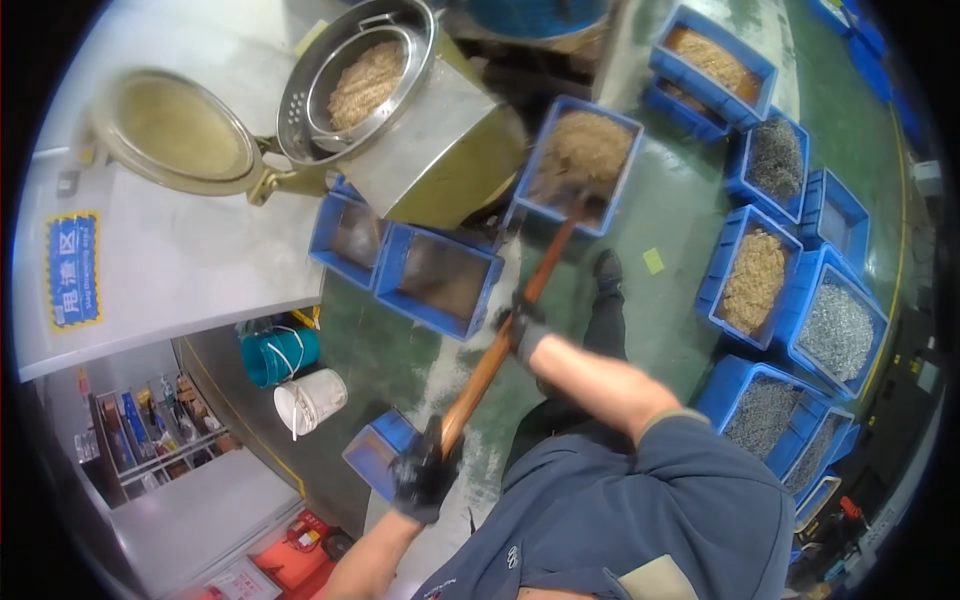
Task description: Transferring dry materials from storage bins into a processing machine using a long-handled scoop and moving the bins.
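Black gloves cover both of my hands, which grip the wooden handle (487, 375) of a shovel. My left hand (428, 472) is closed round its lower end, near my body. Further up the shaft, my right hand (520, 328) is wrapped round it. The handle slants up and to the right toward a blue bin (632, 165) holding tan metal shavings (588, 145). At the near side of that bin the dark shovel blade (588, 203) is down among the shavings, partly hidden and blurred.
A round drum machine (440, 150) with its lid (180, 130) swung open holds similar shavings. Two blue bins (440, 280) stand below it. More bins (752, 275) with shavings line the right. A white bucket (312, 402) and teal bucket (280, 355) sit at left.
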Demonstrator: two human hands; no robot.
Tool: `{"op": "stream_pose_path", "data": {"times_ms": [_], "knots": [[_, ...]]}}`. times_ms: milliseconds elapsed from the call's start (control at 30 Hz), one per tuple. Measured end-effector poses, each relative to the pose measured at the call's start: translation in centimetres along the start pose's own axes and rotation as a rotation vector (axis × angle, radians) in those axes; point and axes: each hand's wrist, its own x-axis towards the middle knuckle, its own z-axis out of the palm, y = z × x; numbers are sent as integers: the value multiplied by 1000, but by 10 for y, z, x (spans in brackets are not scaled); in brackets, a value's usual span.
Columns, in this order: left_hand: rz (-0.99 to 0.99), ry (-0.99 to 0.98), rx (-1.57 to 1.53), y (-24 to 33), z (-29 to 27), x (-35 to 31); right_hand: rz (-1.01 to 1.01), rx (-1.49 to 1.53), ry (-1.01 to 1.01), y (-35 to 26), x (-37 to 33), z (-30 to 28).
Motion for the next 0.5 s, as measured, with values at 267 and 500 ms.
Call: {"op": "stream_pose_path", "data": {"times_ms": [267, 500], "knots": [[-72, 48, 17, 13, 127, -6, 31, -662, 87, -37, 79, -74], [-81, -133, -170, -8, 165, 7, -834, -1035, 28, -218, 39, -186]]}}
